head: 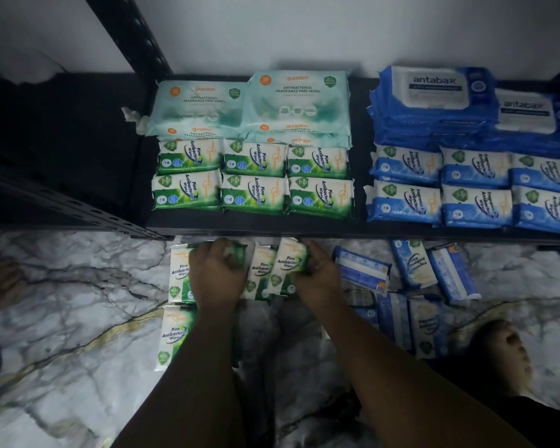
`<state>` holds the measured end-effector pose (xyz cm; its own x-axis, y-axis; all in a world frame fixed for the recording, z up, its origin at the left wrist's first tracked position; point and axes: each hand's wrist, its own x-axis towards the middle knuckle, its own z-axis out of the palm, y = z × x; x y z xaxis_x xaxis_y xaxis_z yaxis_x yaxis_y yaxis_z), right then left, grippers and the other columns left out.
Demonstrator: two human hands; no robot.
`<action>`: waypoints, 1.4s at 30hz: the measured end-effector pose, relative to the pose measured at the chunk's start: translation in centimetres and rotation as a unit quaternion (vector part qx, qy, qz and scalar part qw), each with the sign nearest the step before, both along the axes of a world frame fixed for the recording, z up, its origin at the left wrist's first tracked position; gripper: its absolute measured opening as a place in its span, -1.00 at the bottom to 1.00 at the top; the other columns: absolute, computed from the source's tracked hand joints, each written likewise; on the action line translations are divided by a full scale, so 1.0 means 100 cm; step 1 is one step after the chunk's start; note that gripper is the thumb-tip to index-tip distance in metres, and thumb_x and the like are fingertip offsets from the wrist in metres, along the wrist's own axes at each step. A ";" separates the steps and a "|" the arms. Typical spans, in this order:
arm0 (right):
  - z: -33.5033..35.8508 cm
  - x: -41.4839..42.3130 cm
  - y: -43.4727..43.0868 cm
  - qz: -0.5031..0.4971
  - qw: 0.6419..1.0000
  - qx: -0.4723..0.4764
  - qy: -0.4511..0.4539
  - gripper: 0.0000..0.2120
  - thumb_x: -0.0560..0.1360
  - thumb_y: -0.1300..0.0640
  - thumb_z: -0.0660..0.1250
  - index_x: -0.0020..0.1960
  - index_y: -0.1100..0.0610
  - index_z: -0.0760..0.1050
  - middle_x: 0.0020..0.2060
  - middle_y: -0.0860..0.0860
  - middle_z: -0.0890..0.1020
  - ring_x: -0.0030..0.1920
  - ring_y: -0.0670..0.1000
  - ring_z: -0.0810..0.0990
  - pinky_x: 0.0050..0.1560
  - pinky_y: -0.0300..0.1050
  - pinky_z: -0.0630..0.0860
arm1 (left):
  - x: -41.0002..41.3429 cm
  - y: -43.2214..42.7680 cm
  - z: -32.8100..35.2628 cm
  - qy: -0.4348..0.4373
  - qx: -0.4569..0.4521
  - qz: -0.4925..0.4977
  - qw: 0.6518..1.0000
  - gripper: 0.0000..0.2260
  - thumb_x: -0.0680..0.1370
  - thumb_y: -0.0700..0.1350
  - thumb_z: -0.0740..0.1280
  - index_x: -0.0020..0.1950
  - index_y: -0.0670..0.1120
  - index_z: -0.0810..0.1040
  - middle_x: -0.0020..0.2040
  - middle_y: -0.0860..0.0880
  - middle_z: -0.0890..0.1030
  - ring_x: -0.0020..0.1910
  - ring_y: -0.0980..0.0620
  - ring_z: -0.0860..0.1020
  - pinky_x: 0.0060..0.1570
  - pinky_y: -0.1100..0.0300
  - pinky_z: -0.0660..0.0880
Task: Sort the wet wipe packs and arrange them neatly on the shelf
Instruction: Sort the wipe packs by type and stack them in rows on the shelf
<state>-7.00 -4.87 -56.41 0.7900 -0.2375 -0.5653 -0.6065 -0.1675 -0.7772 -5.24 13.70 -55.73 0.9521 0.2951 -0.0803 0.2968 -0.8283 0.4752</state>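
Green-and-white Pine packs [180,276] lie loose on the marble floor [78,318], just on the near side of the shelf [256,227]. My left hand [217,276] is curled over one of them, fingers wrapped round its far end. My right hand [317,279] grips a tilted pack [290,258] by its right edge, propped against its neighbour. On the shelf, six of the same kind sit in two green rows [253,176] in front of the larger pale packs [298,101]. Loose blue packs [414,266] lie on the floor to the right. These should be light and soft, with a squashy wrapper that gives under a squeeze and is likely slick. So I judge the long sides the best place to hold, thumb on one and fingers on the other, not the crimped ends. They will probably stack flat on the green rows.
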 end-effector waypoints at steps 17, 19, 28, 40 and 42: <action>0.003 0.000 0.052 0.112 0.986 -0.125 -0.012 -0.28 0.45 0.34 0.38 0.56 0.04 0.29 0.20 0.17 0.45 0.19 0.15 0.51 0.14 -0.09 0.51 | -0.003 0.018 -0.004 0.030 -0.032 0.023 0.999 -0.64 0.42 -0.31 0.35 0.17 -0.06 0.63 0.17 -0.15 0.55 0.06 -0.26 0.55 -0.13 -0.09 0.57; 0.004 0.002 0.054 0.118 0.985 -0.124 -0.007 -0.27 0.47 0.34 0.37 0.58 0.04 0.26 0.23 0.17 0.48 0.23 0.16 0.51 0.14 -0.11 0.51 | -0.003 0.018 -0.005 0.031 -0.032 0.023 0.999 -0.64 0.41 -0.31 0.35 0.17 -0.06 0.63 0.17 -0.14 0.55 0.05 -0.26 0.55 -0.14 -0.09 0.57; 0.028 -0.012 0.030 0.115 0.988 -0.102 0.031 -0.39 0.52 0.22 0.39 0.54 0.09 0.32 0.16 0.11 0.49 0.15 0.10 0.54 0.08 -0.17 0.44 | -0.006 0.010 0.003 0.052 0.015 0.016 0.998 -0.63 0.39 -0.28 0.41 0.19 -0.14 0.60 0.15 -0.23 0.54 0.06 -0.30 0.52 -0.10 -0.10 0.51; 0.100 -0.100 -0.127 -0.006 0.980 -0.189 0.060 -0.84 0.58 0.25 0.29 0.06 0.04 0.58 -0.05 0.07 0.62 -0.08 0.15 0.61 -0.15 -0.09 0.47 | -0.071 -0.078 0.060 0.123 -0.058 -0.168 0.976 -0.71 0.36 -0.09 0.39 0.07 0.00 0.62 0.02 -0.10 0.62 0.04 -0.20 0.59 0.00 -0.03 0.59; 0.106 -0.119 -0.153 -0.016 0.976 -0.208 0.065 -0.83 0.59 0.22 0.28 0.14 0.14 0.59 -0.05 0.11 0.62 -0.04 0.16 0.61 -0.07 -0.08 0.44 | -0.083 -0.089 0.045 0.138 -0.065 -0.185 0.971 -0.69 0.39 0.05 0.31 0.07 0.02 0.64 -0.01 -0.08 0.64 -0.01 -0.13 0.61 -0.05 0.03 0.60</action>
<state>-18.87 -20.19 -45.84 0.7059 -0.4916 -0.5100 -0.7061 -0.4305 -0.5623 -13.52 4.75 -51.20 0.9278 -0.0926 -0.3615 0.1217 -0.8407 0.5276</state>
